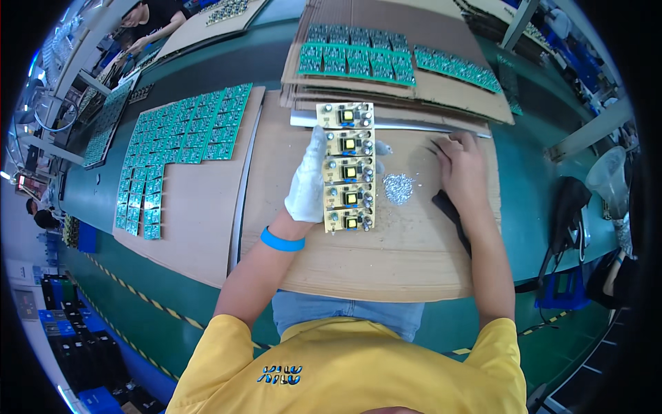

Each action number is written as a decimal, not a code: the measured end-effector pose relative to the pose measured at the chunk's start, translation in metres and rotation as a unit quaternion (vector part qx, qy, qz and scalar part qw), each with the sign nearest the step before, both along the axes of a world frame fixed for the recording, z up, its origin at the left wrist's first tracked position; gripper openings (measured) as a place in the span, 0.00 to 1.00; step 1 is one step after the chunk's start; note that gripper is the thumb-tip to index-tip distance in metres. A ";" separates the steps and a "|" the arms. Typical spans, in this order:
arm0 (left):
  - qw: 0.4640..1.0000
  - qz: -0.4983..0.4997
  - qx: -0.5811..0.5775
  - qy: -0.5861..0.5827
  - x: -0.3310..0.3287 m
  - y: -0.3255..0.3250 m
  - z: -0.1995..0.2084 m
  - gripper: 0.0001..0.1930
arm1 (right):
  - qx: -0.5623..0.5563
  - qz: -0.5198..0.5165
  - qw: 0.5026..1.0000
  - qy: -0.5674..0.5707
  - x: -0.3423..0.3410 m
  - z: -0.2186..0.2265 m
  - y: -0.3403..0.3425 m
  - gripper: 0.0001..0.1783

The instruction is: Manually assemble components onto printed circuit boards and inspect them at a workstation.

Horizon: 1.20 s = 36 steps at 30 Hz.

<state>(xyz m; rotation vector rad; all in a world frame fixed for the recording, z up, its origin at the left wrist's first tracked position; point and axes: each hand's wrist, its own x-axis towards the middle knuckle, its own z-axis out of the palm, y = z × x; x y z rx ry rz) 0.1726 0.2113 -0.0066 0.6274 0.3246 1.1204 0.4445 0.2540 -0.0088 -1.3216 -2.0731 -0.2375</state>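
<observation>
My left hand, in a white glove with a blue band at the wrist, grips a panel of joined circuit boards by its sides. The panel is tan, with yellow-and-black transformers and small capacitors, and gloved fingertips show past its right edge. My bare right hand is to the right over the cardboard, fingers curled together. Thin dark tips show by its fingers, but what it holds is unclear. Between the panel and this hand lies a small heap of silvery bits. A black object lies partly under my right forearm.
Cardboard covers the bench before me. Green circuit boards lie in rows on cardboard at left; more boards are on stacked cardboard at the back. A metal strip runs behind the panel. A black bag is at right. Another person works far left.
</observation>
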 end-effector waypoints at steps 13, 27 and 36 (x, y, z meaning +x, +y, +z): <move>0.996 0.079 0.032 0.027 0.014 -0.013 0.005 0.46 | -0.519 0.311 0.637 0.478 -0.069 0.038 -0.069 0.15; 0.990 0.047 0.081 0.110 0.009 -0.001 -0.007 0.46 | 0.052 0.022 0.991 -0.125 0.071 0.079 0.023 0.21; 0.990 0.033 0.052 0.124 0.009 -0.001 -0.009 0.46 | 0.017 -0.007 0.987 -0.163 0.067 0.065 0.081 0.21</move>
